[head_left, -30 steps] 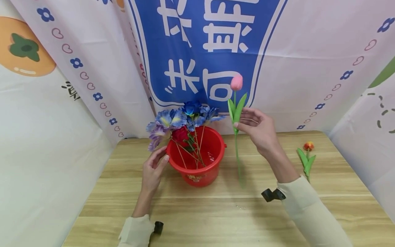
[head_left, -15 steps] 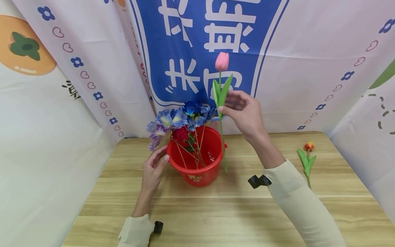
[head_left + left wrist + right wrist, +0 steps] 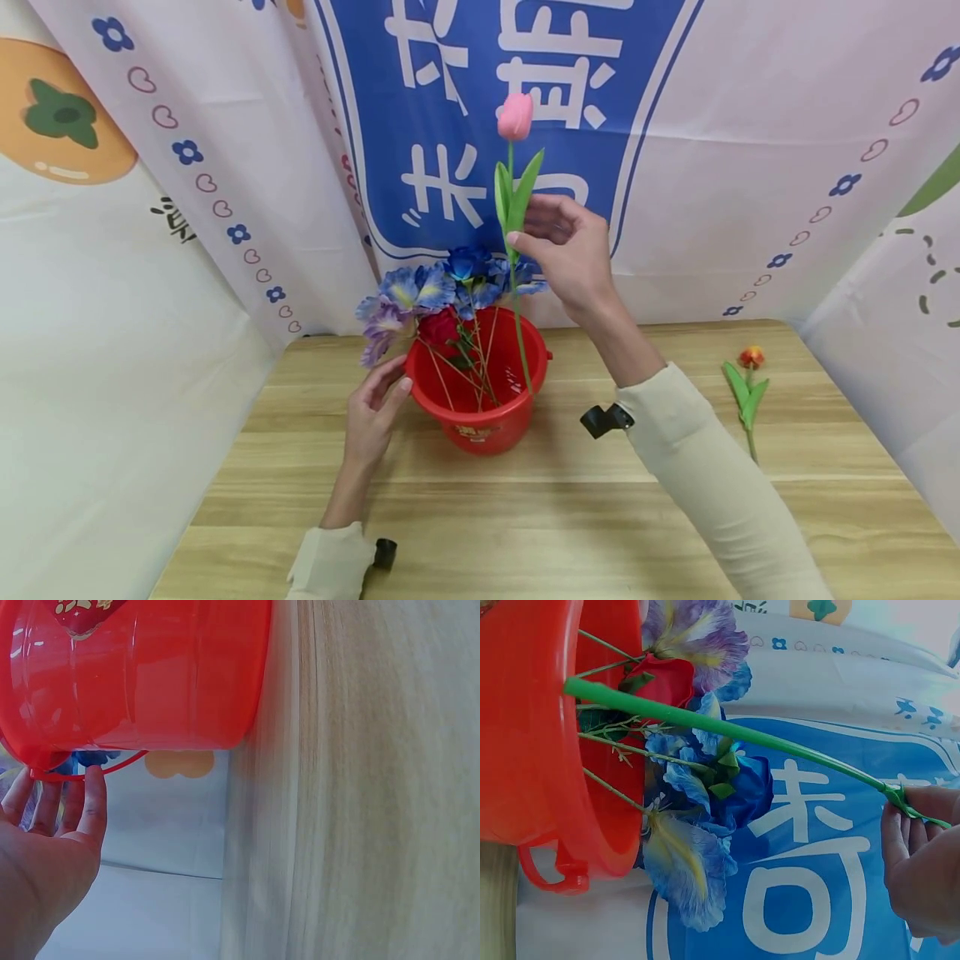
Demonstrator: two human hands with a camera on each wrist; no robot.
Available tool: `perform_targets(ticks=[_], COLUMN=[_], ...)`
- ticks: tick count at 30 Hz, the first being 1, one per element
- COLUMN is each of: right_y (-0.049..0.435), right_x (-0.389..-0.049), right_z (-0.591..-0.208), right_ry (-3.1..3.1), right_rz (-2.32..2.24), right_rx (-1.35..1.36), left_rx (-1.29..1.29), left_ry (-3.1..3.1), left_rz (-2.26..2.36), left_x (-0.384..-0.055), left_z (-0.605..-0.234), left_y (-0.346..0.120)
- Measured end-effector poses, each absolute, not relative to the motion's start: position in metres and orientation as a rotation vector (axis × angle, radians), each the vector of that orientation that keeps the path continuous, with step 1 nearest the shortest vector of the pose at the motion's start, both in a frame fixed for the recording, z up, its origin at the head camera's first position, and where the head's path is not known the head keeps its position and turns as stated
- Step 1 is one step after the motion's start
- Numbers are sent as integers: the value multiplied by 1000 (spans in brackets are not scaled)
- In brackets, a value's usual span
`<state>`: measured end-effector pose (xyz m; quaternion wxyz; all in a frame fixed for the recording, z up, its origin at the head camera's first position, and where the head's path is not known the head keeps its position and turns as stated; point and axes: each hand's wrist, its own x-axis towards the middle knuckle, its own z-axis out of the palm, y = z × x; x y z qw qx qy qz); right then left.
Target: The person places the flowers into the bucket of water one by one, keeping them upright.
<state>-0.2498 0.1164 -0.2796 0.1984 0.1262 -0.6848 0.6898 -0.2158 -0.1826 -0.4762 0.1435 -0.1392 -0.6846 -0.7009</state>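
A pink artificial tulip [image 3: 515,117] stands upright in my right hand [image 3: 572,254], thumb and fingers pinching its stem by the green leaves. Its long stem [image 3: 727,731] slants across the mouth of the red bucket [image 3: 487,429], the lower end at the near right rim. My left hand [image 3: 371,417] rests its fingertips at the bucket's left rim, beside the thin red handle [image 3: 124,763]. In the bucket lean a red rose [image 3: 438,325], a blue rose [image 3: 746,791], blue irises [image 3: 416,287] and a purple iris [image 3: 384,329]. Their stems cross inside.
An orange-red tulip [image 3: 750,357] with green leaves lies on the right side of the wooden table [image 3: 480,533]. Behind the table hangs a printed cloth [image 3: 705,200] with a blue panel. Cloth walls stand at both sides.
My right hand has carried the pink tulip left and upward, from right of the bucket to over its mouth. The left hand and bucket have stayed in place.
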Motion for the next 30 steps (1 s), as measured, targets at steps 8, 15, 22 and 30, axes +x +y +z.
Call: perform_targets(ticks=[8,15,22,30], right_y=[101,88,77,67], right_x=[-254,-256,-259,-262], right_z=[-287,-320,-347,-368], right_ry=[-1919,-1999,-2081,-2230], right_rz=[1903,1958,1983,1948], right_rx=[386,384,429,399], left_rx=[-404,-393,-405,-406], left_ry=[-1963,-1959,-1950,-1963], left_rz=[-2025,-2037,-2043,-2038], left_x=[-216,-216,-215,-215], left_z=[-475,-475,-475,-475], left_y=[-182,-181,-181,-181])
